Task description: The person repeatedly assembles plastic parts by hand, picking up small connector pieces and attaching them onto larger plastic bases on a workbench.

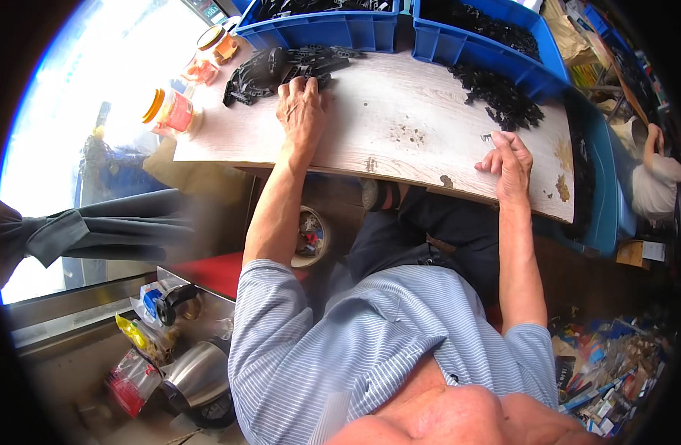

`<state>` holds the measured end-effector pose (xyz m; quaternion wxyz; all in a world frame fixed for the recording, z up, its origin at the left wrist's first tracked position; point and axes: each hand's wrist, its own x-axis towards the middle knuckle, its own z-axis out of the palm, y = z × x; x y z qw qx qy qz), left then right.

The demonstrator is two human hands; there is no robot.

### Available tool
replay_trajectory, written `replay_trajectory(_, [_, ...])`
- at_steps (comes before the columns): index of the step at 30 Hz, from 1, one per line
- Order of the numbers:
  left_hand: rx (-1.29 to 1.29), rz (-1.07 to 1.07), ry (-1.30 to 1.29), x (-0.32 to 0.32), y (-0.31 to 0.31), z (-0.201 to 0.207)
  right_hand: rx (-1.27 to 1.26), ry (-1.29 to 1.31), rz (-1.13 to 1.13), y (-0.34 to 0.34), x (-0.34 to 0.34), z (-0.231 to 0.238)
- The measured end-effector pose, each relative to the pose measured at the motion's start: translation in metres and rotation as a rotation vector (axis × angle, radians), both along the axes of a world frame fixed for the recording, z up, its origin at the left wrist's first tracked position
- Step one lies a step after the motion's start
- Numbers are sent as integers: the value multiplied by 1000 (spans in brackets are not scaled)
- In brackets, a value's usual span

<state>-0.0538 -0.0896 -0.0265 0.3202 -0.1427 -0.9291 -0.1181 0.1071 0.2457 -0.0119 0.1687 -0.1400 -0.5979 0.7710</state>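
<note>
Two bare hands rest well apart at a pale wood-grained table (355, 137), one toward each end of it. The right hand (511, 163) pinches a small black part (486, 137) between thumb and forefinger, its other fingers curled in toward the palm. That part juts past the fingertips to the left, and its long axis seems to run roughly crosswise, though it is too small to be sure. The left hand (302, 111) reaches to the near right edge of a heap of larger black pieces (257, 74), fingers bent down onto them; whether they close on one or only press from above, I cannot tell. The held part is well apart from this heap, off to its right with a stretch of tabletop between, and the left hand is the one at the heap. Just beyond the right hand lies a scatter of tiny black pieces (512, 107), in front of the right blue bin (485, 58); the left blue bin (325, 37) stands behind the heap. As for labels, an orange-lidded jar (179, 111) carries a reddish one, and a red-and-clear packet (133, 382) sits beside a steel kettle (199, 371); any lettering on them is too small to make out
</note>
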Motion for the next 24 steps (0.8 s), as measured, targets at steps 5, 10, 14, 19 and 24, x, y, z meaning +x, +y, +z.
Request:
replay_trajectory(5, [14, 42, -6, -2, -8, -2, 10, 1, -3, -4, 1, 3])
replay_trajectory(10, [4, -54, 69, -5, -9, -6, 3, 11, -7, -4, 0, 1])
replay_trajectory(14, [2, -109, 17, 8, -1, -1, 7, 12, -13, -3, 1, -1])
replay_trajectory(19, [-3, -113, 3, 16, -4, 1, 6, 20, -10, -2, 0, -3])
replay_trajectory(24, [166, -153, 5, 26, -2, -3, -2, 21, -16, -3, -1, -4])
